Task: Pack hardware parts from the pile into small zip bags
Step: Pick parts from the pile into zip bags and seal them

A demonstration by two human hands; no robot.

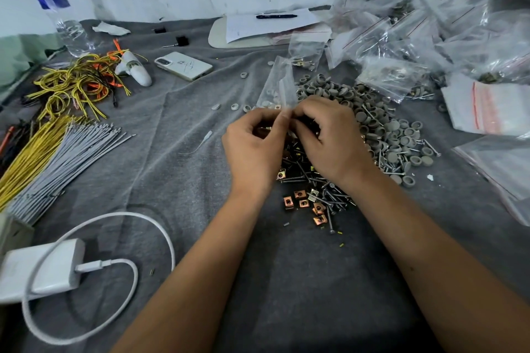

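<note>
Both forearms are reaching forward from the bottom edge and converging over the middle of the bench (200, 180), which is lying under a grey cloth. The left hand (252, 149) is curling its fingers inward, with thumb and forefinger pinching the lower edge of a small clear zip bag (276, 86). The right hand (329, 137) is arching beside it, knuckles up, its fingertips closing on the same bag edge; motion blur is hiding whether it is also holding a part. The bag is standing up and away from the hands, with a few pale pieces showing inside.

Directly under the hands, a pile of dark screws (324, 189) and copper-coloured clip nuts (301, 200) is lying on the cloth. Just right of it, grey round caps (395, 135) are spreading in a heap. Filled zip bags (401, 37) are stacking up at the far right, well apart from the hands.
</note>
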